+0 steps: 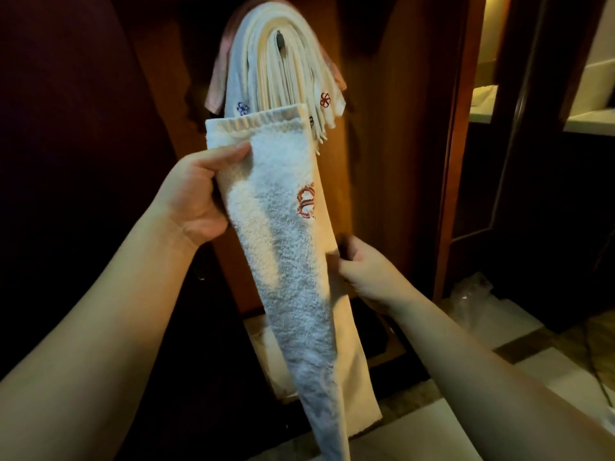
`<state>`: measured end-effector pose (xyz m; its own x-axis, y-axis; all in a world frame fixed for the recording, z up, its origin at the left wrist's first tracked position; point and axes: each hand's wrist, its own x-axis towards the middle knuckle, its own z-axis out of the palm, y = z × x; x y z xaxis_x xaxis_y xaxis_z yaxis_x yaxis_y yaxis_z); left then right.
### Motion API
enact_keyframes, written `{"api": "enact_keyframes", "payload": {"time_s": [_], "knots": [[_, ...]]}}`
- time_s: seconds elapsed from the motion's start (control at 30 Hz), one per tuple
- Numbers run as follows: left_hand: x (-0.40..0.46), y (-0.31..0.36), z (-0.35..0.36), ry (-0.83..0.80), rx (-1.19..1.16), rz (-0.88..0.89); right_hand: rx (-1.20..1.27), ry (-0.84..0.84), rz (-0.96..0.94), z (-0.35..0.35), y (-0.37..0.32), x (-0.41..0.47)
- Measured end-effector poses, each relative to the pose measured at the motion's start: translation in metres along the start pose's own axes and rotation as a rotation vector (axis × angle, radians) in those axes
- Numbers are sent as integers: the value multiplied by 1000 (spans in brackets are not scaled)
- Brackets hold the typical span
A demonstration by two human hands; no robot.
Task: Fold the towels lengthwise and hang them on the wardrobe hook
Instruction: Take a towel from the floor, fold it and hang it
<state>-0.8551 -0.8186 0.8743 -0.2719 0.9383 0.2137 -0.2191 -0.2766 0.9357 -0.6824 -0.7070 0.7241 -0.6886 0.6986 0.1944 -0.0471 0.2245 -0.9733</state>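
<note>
L hand (196, 197) pinches towel (283, 247) nr top hem, R hand (361, 266) grips its right edge mid-length. Towel folded long, held up in front of hook (279, 39), already stacked w/ towels. Soft, light, floppy; hold at mid-length to drape.

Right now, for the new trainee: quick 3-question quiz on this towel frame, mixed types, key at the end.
1. True or false: the hook already carries several towels.
2. Which hand grips the folded white towel near its top hem? A) left hand B) right hand
3. Fill in: the embroidered motif on the held towel is ____ in colour.

Key
1. True: the stack of hung towels drapes over it.
2. A; the right hand pinches the towel's edge lower down.
3. Red.
</note>
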Motion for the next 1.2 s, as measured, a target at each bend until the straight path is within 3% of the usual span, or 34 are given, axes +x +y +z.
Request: {"api": "enact_keyframes", "payload": {"time_s": [0.1,0.2,0.3,0.4,0.57,0.63,0.7,0.93,1.13,1.2], "knots": [[1,0,5,44,-14,-18,-106,107,-90,4,3,-4],[5,0,10,109,-48,-30,-23,216,-213,7,11,-14],[8,3,16,167,-80,-50,-6,214,-261,4,11,-24],[11,5,19,193,-112,-67,-53,208,-239,2,7,-25],[19,4,21,237,-144,-54,182,75,-83,3,-2,-25],[20,4,22,254,-137,-46,66,63,-109,4,-2,-27],[20,5,23,268,-101,-29,-29,111,-144,7,1,-27],[22,10,22,302,87,73,-27,291,-182,27,-3,-27],[27,5,16,315,15,51,-43,461,-250,29,-5,-23],[32,2,13,353,-37,26,-64,395,-199,21,3,-18]]}}
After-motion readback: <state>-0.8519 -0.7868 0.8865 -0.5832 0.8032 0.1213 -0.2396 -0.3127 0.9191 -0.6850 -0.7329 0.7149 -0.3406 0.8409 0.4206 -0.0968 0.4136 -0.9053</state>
